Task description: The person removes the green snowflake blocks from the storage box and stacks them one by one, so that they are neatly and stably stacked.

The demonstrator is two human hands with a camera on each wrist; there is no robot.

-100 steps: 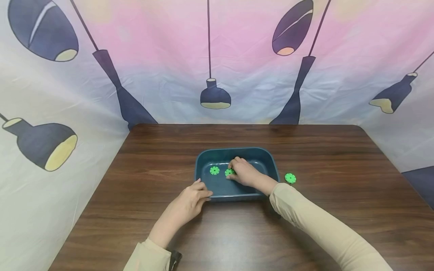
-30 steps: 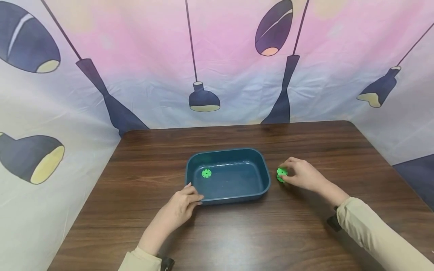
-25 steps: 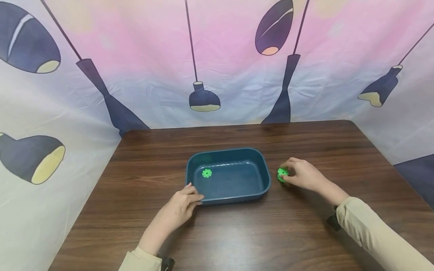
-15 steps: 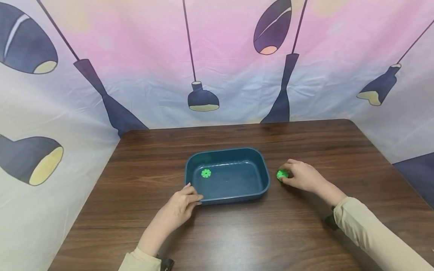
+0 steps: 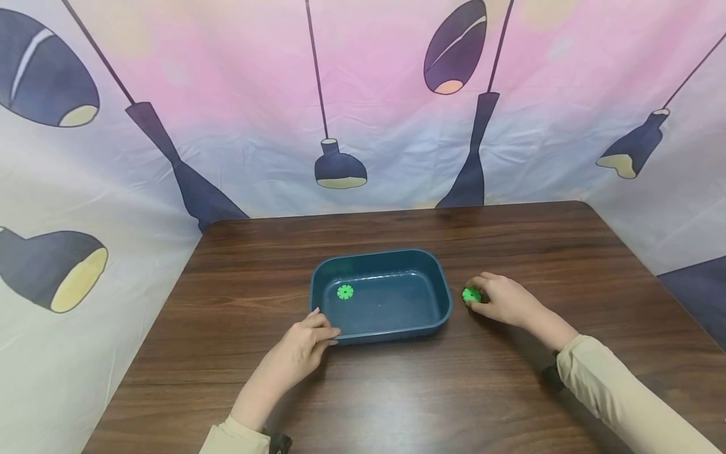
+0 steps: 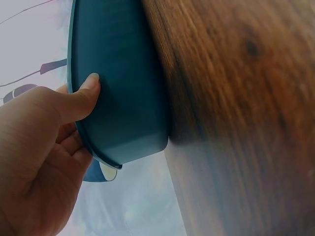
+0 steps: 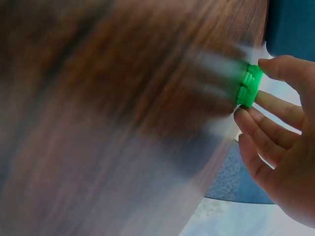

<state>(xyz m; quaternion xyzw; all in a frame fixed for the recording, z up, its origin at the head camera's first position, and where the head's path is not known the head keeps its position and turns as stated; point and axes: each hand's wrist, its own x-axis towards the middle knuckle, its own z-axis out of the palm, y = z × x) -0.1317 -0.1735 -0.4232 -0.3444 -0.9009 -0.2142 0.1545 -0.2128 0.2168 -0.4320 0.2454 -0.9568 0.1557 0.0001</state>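
My left hand [image 5: 303, 343] grips the near left corner of a dark teal plastic tub [image 5: 391, 331], thumb outside the wall and fingers over the rim, as the left wrist view [image 6: 113, 88] confirms. Inside the tub, toward its left, lies one green notched disc [image 5: 345, 292]. Just right of the tub, my right hand [image 5: 505, 299] pinches a small stack of green notched discs [image 5: 471, 295] on the table, thumb on the near edge and fingers on the far edge. Seen from the right wrist, the stack [image 7: 249, 86] is edge-on; how many discs it has is unclear.
The dark wood-grain table [image 5: 391, 391] extends around the tub on all sides. A cloth backdrop [image 5: 255, 126] printed with hanging lamps closes off the back and both sides.
The right hand took a disc from the tub and carried it right onto the disc on the table. Lately it has lowered slightly there. The left hand has kept its hold on the tub.
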